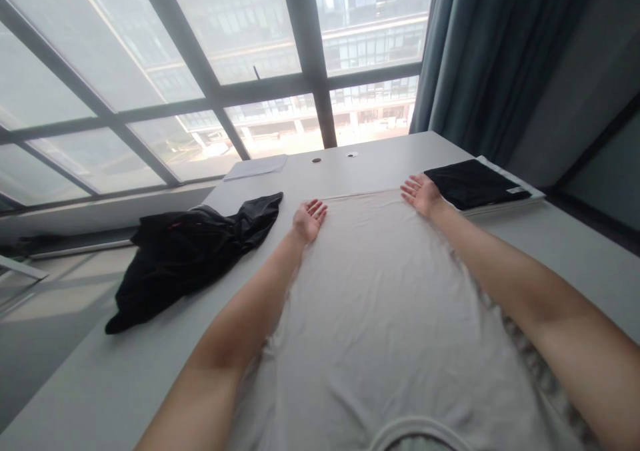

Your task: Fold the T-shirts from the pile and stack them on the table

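A pale T-shirt [380, 291] lies spread on the table, its round collar at my body and its straight hem at the far end. My left hand [310, 220] rests at the left end of that hem, palm upward with the fingers stretched out. At the hem's right end is my right hand [421, 194], also palm up and fingers apart. Both hands touch or nearly touch the cloth at its edges, and neither is gripping it. Small wrinkles run across the shirt, and both forearms reach along its sides.
A crumpled black garment [185, 251] hangs near the table's left edge. Folded black cloth [475, 183] lies on white cloth at the right. White papers [255, 167] sit at the far left of the white table [380, 161]. Windows and a dark curtain [490, 58] stand behind.
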Available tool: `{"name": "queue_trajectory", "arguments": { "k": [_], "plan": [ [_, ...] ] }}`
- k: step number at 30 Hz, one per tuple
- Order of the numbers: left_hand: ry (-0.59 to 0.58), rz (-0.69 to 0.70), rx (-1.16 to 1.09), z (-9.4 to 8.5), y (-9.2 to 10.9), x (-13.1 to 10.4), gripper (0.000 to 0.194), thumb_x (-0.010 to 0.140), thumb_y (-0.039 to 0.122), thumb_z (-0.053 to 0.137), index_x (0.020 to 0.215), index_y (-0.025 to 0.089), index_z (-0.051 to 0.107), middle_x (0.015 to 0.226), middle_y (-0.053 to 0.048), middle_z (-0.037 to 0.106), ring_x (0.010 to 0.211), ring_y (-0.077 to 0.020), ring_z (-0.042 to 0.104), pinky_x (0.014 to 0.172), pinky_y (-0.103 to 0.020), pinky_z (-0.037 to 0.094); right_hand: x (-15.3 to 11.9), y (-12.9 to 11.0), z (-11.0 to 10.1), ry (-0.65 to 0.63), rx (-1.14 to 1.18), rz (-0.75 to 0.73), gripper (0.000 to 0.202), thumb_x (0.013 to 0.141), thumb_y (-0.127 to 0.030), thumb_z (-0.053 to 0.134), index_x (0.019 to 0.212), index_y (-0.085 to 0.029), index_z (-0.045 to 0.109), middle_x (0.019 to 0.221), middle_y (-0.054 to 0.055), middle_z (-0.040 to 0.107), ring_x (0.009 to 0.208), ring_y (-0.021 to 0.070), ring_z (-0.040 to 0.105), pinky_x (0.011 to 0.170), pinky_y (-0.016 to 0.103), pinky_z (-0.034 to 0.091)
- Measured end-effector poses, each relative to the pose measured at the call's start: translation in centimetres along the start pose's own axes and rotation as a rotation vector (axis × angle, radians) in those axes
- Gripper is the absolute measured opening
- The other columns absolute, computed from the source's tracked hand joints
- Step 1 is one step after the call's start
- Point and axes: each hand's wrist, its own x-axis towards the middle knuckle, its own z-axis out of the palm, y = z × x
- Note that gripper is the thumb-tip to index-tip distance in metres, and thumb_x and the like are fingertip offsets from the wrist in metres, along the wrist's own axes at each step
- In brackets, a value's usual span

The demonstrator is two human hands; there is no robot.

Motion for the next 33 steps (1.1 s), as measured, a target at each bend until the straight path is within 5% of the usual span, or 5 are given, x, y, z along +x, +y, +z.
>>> {"name": "queue_trajectory", "arguments": {
  "k": [7, 12, 19, 25, 33],
  "plan": [
    [-0.392, -0.147, 0.114, 0.6, -1.3, -10.3, 0.046, 0.107, 0.044, 0.029, 0.119, 0.017, 0.065, 0.143, -0.015, 0.060, 0.122, -0.0259, 0.066, 0.105, -0.042, 0.053, -11.5, -1.8, 2.5, -0.396, -0.089, -0.161, 0.075, 0.103, -0.057, 0.001, 0.148, -0.021, 0.050, 0.143, 0.017, 0.059, 0.127, 0.0285, 0.061, 0.102, 0.053, 0.049],
    [-0.489, -0.332, 0.160, -0.8, -4.8, -18.1, 0.040, 0.106, 0.045, 0.040, 0.111, 0.017, 0.069, 0.130, -0.018, 0.067, 0.114, -0.0255, 0.070, 0.099, -0.039, 0.057, -19.1, 0.6, 0.8, -0.724, -0.082, 0.076, 0.081, 0.101, -0.065, 0.003, 0.134, -0.020, 0.063, 0.137, 0.016, 0.065, 0.125, 0.0285, 0.063, 0.103, 0.054, 0.049],
    [-0.289, -0.130, 0.323, -6.3, -2.5, -20.8, 0.031, 0.101, 0.039, 0.044, 0.103, 0.020, 0.068, 0.126, -0.014, 0.070, 0.108, -0.0257, 0.073, 0.101, -0.042, 0.056, -18.6, 0.8, -8.6, -0.043, 0.220, -0.024, 0.058, 0.101, -0.058, 0.021, 0.122, -0.021, 0.062, 0.145, 0.017, 0.058, 0.131, 0.0285, 0.059, 0.110, 0.054, 0.047],
    [-0.419, 0.528, 1.147, -7.4, -4.2, -25.3, 0.046, 0.093, 0.053, 0.056, 0.134, 0.036, 0.064, 0.153, -0.003, 0.051, 0.150, -0.0274, 0.036, 0.127, -0.046, 0.021, -25.3, 2.4, -3.2, -0.044, -0.465, -0.347, 0.053, 0.094, -0.055, 0.040, 0.130, -0.025, 0.065, 0.146, 0.013, 0.058, 0.140, 0.0328, 0.049, 0.118, 0.056, 0.036],
    [-0.549, 0.623, 1.591, -9.2, -6.7, -27.3, 0.059, 0.102, 0.057, 0.040, 0.156, 0.034, 0.041, 0.167, -0.003, 0.026, 0.156, -0.0270, 0.018, 0.127, -0.049, 0.013, -30.2, 6.9, -1.8, -0.223, -1.117, -0.458, 0.058, 0.100, -0.049, 0.042, 0.150, -0.021, 0.050, 0.164, 0.017, 0.033, 0.153, 0.0320, 0.024, 0.122, 0.057, 0.019]
  ]
}}
